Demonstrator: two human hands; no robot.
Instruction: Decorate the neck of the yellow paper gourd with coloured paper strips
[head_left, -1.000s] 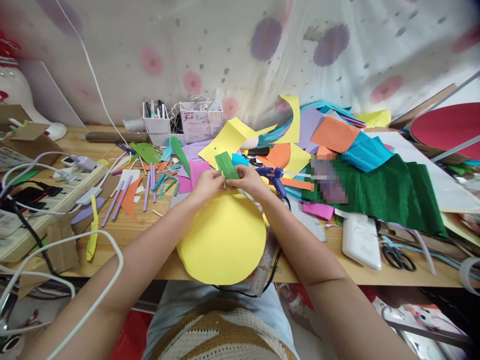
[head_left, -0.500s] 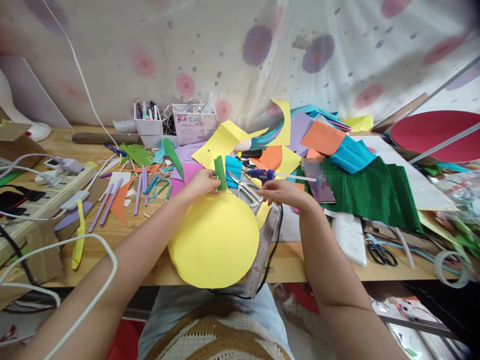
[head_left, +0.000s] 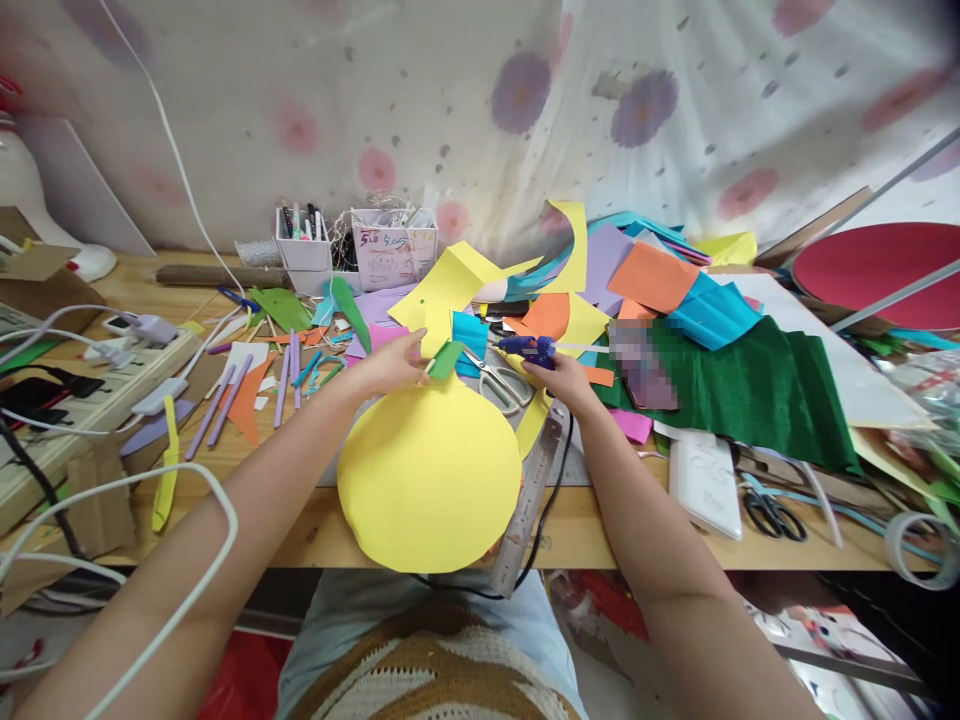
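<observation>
The left hand (head_left: 391, 368), at the centre of the frame, pinches a small folded green paper piece (head_left: 445, 359) between thumb and fingertips. It holds the piece just above the upper edge of a large yellow paper circle (head_left: 429, 472), which lies on the wooden table (head_left: 300, 520) and overhangs its near edge. Right of centre, the right hand (head_left: 561, 378) has its fingers curled around the handle of a blue glue gun (head_left: 527, 347), whose nozzle points left. Silver scissors (head_left: 501, 382) lie between the two hands, just right of the green piece. A metal ruler (head_left: 529, 500) runs diagonally along the circle's right side, its graduations too small to read. Behind the hands, in the upper middle of the frame, stand a white pen holder (head_left: 301, 250) and a white box (head_left: 394, 252). The box has handwriting on its front that looks like digits, perhaps "5.00", but it cannot be read with certainty. Loose sheets in yellow, orange, purple and turquoise are heaped right of centre beside a spread of dark green crepe paper (head_left: 757, 395). In the lower right, a white flat device (head_left: 703, 482) bears faint marks that are illegible, with black scissors (head_left: 772, 514) just beside it and a tape roll (head_left: 911, 550) at the frame's edge. A red disc (head_left: 877, 270) lies at the upper right, and a power strip (head_left: 82, 405) with white cables sits at the left.
</observation>
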